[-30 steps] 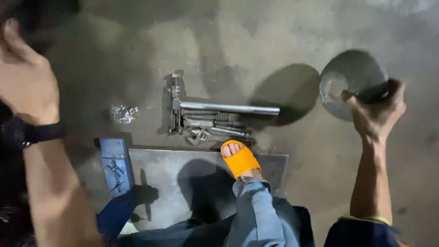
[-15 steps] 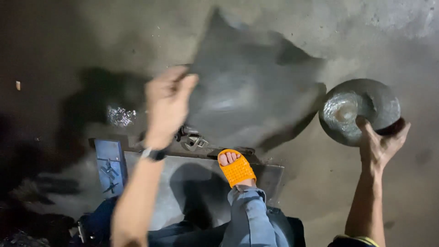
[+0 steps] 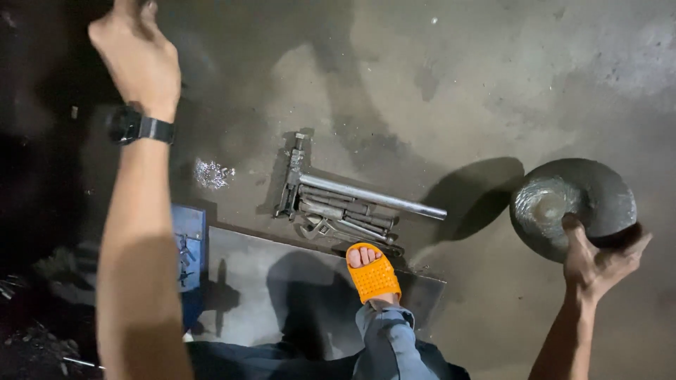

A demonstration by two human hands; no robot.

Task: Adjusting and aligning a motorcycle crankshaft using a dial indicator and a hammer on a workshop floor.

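Observation:
My right hand grips the lower edge of a round grey metal disc and holds it above the concrete floor at the right. My left hand, with a black watch on the wrist, is raised at the upper left; its fingers are curled and run partly out of the frame, so whether it holds anything is unclear. Below me, my foot in an orange sandal rests on a flat metal plate.
A pile of metal tools, with a long pipe and wrenches, lies on the floor beyond the plate. A blue box sits at the plate's left edge. A small shiny scrap lies near the tools. Dark clutter fills the left side.
My left hand has swung from the middle of the view up to the upper left, uncovering the tools. My right hand keeps its hold on the disc.

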